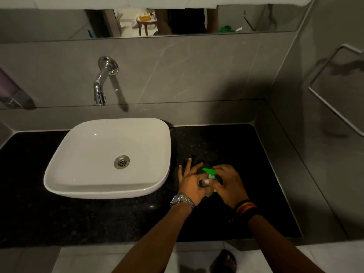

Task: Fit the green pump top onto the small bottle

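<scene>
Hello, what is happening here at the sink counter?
A person stands at a black counter, right of a white basin. Both hands hold a small bottle there. The left hand grips its body; the right hand is at the neck, under the green pump top. Whether the pump is fully fitted cannot be told.

Dim bathroom with grey stone-look wall tiles (197,71) and a black speckled counter (78,217). White square basin (94,154) on the counter, chrome tap (102,81) on the wall above. Mirror strip (137,22) higher up, metal towel rail (332,89) at right, pale floor (82,259) below
</scene>
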Demonstrator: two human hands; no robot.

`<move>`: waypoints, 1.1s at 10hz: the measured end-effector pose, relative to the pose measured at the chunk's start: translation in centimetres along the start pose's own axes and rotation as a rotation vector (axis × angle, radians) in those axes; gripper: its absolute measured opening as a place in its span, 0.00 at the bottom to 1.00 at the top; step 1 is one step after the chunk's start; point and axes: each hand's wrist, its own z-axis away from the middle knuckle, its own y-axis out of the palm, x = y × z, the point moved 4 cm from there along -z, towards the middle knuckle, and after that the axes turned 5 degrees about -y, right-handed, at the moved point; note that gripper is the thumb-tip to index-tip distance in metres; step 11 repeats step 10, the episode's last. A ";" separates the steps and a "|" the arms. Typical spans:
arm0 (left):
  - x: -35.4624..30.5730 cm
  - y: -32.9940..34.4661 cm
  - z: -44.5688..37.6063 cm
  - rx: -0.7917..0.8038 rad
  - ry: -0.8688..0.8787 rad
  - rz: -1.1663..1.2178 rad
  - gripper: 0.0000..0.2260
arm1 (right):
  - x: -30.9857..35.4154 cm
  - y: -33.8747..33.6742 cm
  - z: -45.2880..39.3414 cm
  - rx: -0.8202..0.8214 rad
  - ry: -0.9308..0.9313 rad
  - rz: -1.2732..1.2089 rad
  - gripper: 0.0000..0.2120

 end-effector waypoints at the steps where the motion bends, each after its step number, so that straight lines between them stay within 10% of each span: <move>1: -0.1 0.3 0.2 -0.006 0.015 -0.009 0.17 | 0.0 0.2 0.8 -0.039 -0.012 0.027 0.16; 4: 0.4 0.5 0.2 0.010 -0.002 -0.001 0.23 | 1.3 -2.0 -0.2 0.084 -0.013 -0.047 0.18; 8: 0.3 -0.1 0.1 0.138 -0.037 0.046 0.20 | 5.0 -4.6 -2.7 0.458 -0.367 0.458 0.09; 11: 0.2 -0.3 -0.9 0.413 -0.056 -0.142 0.42 | 4.9 -6.1 -2.4 0.425 -0.348 0.408 0.17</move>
